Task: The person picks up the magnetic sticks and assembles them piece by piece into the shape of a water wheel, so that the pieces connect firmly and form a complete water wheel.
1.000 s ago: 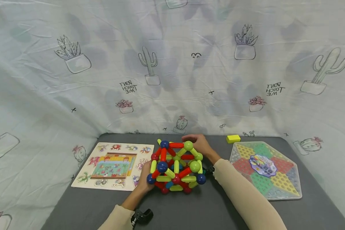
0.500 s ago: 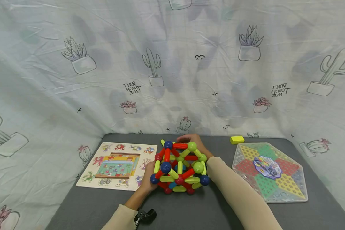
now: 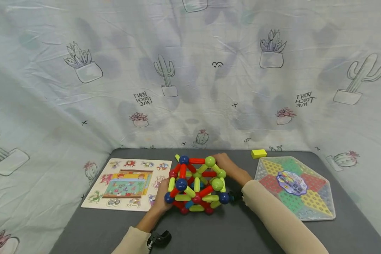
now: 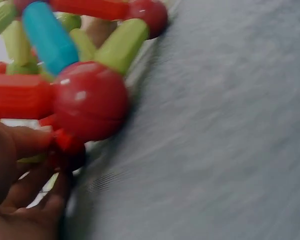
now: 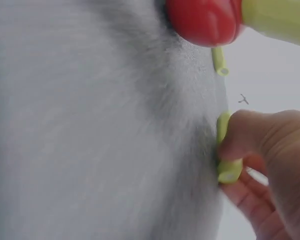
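A frame of magnetic rods and balls in red, blue and yellow-green stands on the grey table in the head view. My left hand holds its left side; in the left wrist view, the thumb and fingers grip a red rod low on the frame, beside a red ball. Behind the frame on the right is my right hand, its fingertips hidden there by the frame. The right wrist view shows that hand pinching a yellow-green magnetic rod, partly covered by the thumb. Another such rod lies beyond.
To the left lies a wooden sea-animal puzzle board with picture cards on it. A hexagonal board game in clear wrap is on the right. A yellow block sits near the patterned cloth backdrop.
My right hand has moved rightward and a little nearer behind the frame. The left hand and the frame have stayed in place; the head view has shifted slightly.
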